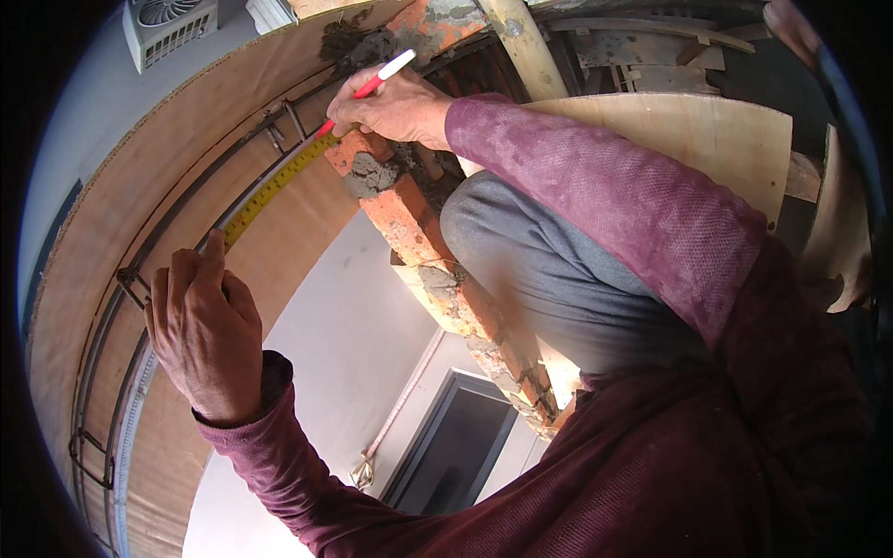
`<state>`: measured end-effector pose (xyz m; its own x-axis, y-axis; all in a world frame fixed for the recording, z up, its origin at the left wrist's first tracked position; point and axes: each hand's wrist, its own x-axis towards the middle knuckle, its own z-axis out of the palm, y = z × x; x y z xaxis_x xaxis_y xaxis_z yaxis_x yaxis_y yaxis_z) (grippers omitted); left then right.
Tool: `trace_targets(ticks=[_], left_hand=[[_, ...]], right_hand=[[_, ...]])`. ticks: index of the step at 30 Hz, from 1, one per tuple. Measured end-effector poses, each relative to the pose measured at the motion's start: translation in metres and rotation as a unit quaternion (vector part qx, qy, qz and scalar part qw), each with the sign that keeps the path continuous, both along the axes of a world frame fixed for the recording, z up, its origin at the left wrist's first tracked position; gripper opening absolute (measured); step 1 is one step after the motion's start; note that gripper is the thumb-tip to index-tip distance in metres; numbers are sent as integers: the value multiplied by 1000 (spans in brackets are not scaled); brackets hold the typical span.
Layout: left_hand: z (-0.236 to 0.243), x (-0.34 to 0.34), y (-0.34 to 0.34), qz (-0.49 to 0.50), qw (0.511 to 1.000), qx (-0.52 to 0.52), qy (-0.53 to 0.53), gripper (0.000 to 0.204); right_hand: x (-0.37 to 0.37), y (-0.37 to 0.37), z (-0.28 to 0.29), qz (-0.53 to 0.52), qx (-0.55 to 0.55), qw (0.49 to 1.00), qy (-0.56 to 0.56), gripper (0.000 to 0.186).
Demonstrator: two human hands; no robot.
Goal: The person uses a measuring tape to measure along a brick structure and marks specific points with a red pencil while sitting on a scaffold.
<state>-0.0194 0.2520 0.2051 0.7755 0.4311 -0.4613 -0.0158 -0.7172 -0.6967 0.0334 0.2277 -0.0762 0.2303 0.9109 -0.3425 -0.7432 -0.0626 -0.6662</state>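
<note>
A yellow tape measure [276, 193] is stretched along a steel bar, its blade running from the brickwork down to my left hand [206, 335]. My left fingers close over the blade and bar, the index finger lying along the tape. Beyond that hand a pale graduated strip [139, 395] continues beside the bars; whether it is the same tape I cannot tell. My right hand [395, 107] pinches a red marker [370, 86] with a white end pointing up. The marker's lower end meets the far end of the tape, next to the bricks.
Bent steel bars with ties [139, 279] lie inside a curved plywood form [102, 232]. A rough brick edge with mortar [414, 223] runs beside my grey-clad knee [549, 270]. A plywood sheet [688, 139] and wooden pole [526, 46] are at right. Far below is a dark-framed opening [451, 442].
</note>
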Motion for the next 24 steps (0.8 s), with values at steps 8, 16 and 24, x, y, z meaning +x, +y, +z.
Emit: trace_targets(ticks=[8, 16, 24], left_hand=[[0, -1, 1, 2, 1000, 0, -1, 28], [0, -2, 2, -6, 1000, 3, 8, 28], [1, -2, 2, 2, 1000, 2, 5, 29]], right_hand=[[1, 1, 0, -12, 6, 1000, 25, 12], [1, 3, 2, -9, 4, 1000, 17, 13], [2, -1, 3, -6, 6, 1000, 11, 12]])
